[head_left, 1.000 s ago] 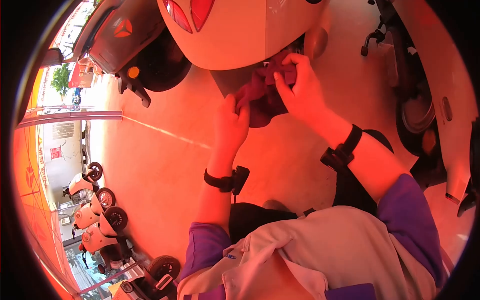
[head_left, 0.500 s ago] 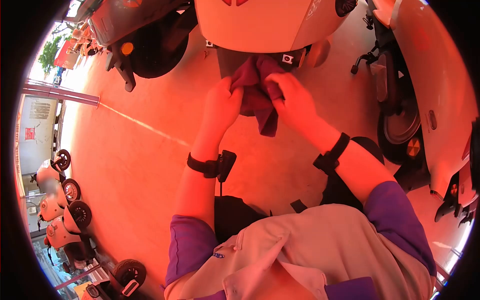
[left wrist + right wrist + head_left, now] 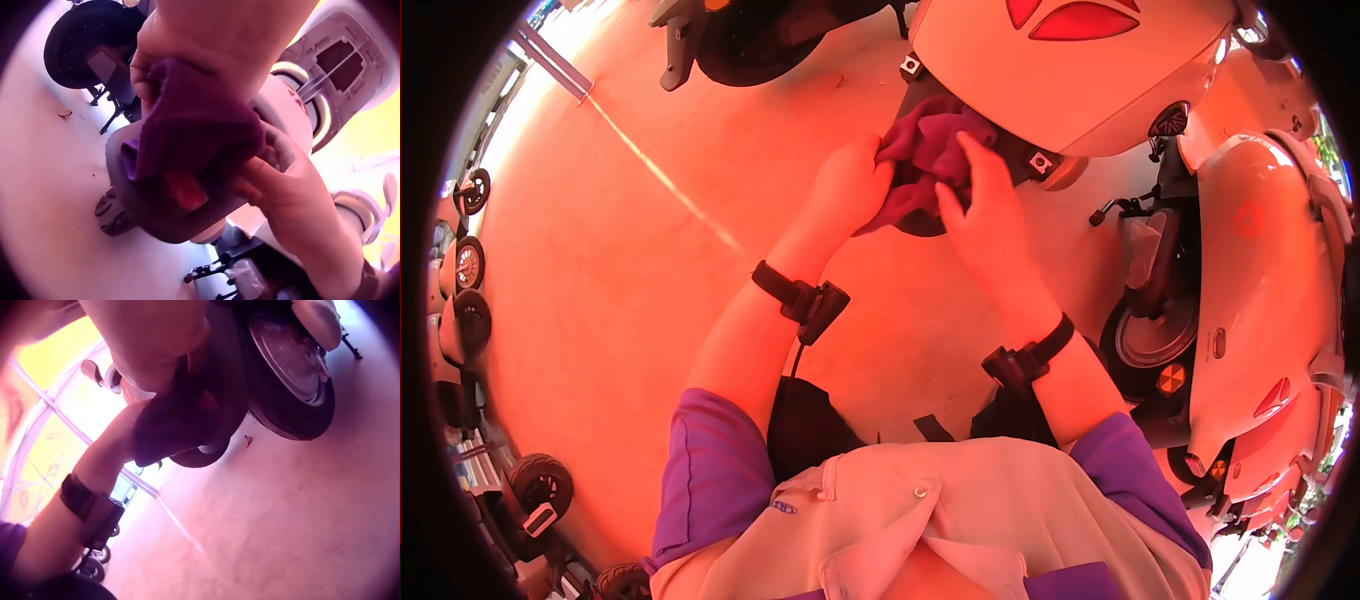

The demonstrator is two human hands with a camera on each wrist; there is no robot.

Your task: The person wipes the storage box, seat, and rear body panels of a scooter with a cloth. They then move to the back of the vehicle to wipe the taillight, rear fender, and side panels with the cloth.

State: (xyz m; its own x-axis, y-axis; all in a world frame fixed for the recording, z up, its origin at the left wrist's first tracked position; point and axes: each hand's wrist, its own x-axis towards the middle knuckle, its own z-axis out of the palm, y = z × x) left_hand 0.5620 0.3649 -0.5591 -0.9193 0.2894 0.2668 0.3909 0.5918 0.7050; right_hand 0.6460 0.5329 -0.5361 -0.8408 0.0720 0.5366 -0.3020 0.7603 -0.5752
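Observation:
A crumpled purple cloth [image 3: 930,150] hangs between both hands behind a pale scooter [image 3: 1060,80], over its dark rear mudguard [image 3: 920,222]. My left hand [image 3: 852,188] grips the cloth's left side, its fingers partly hidden by the folds. On the other side my right hand [image 3: 990,215] holds the cloth with thumb and fingers bent at its edge. In the left wrist view the cloth [image 3: 194,119] drapes down from the left hand, and the right hand's fingers [image 3: 253,178] are curled at its right edge. The right wrist view shows the cloth dark and in shadow.
Another pale scooter [image 3: 1260,290] stands close on the right. A dark scooter wheel [image 3: 760,50] is at the upper left. More scooters line the far left, near a wheel [image 3: 540,485]. A metal post [image 3: 555,65] meets the floor [image 3: 660,300] at upper left.
The head view has turned, so the scooter and its tail light shift right. The cloth, earlier hanging down between the hands, is now bunched and spread nearer the mudguard; both hands keep hold.

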